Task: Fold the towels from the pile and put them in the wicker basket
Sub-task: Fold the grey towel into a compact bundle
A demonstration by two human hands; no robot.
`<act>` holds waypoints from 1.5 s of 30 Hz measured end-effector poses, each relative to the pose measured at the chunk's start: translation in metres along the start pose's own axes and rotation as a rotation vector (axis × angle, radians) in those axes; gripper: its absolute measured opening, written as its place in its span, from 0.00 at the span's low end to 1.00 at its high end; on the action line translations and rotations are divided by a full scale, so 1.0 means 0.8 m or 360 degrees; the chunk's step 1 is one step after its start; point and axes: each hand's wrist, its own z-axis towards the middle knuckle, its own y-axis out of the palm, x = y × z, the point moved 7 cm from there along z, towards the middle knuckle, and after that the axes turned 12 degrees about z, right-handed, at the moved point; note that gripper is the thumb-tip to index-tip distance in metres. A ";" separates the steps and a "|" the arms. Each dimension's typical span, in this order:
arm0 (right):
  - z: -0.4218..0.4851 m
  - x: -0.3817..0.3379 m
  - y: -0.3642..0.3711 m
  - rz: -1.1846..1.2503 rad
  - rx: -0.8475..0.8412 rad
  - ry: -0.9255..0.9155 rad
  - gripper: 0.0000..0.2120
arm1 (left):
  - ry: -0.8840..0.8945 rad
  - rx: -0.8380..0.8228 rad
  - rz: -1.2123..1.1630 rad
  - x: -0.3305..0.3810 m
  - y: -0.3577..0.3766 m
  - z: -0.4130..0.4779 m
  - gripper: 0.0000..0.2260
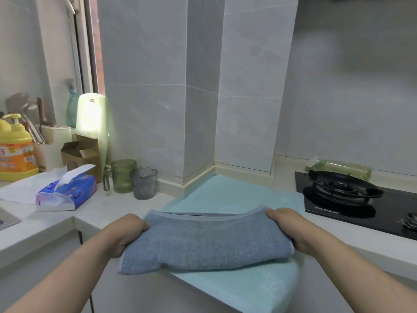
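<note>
At far left a yellow bottle [15, 150] stands on the counter [56, 224], cut off by the frame edge. Beside it to the right lie a tissue pack [67, 190], then a green cup [123, 175] and a grey cup [144, 182], close together by the wall.

The left hand [129, 233] grasps the left end of the towel [203, 240]. We see the thumb on top; the fingers are hidden under the fabric.

The towel is grey-blue terry, folded into a wide band of at least two layers. A paler woven hem runs along its far edge, where the layers part slightly. The middle sags between the hands, and the near left corner hangs past the counter edge. The towel sits over a teal cloth [237, 195] spread on the counter corner. We cannot tell whether the towel rests on that cloth or is held just above it.

The right hand [286, 227] grasps the right end in the same way, thumb above, fingers concealed beneath.

The teal cloth drapes over the counter front; a faint white pattern shows near its lower right, too blurred to read.

At right a black hob [361, 211] is set into the counter, partly cut off by the frame. The lettering on its glass is illegible.
</note>
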 end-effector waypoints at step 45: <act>0.024 -0.013 0.034 -0.1674 0.0076 -0.0846 0.08 | 0.0879 0.0328 0.1679 0.053 0.017 0.038 0.16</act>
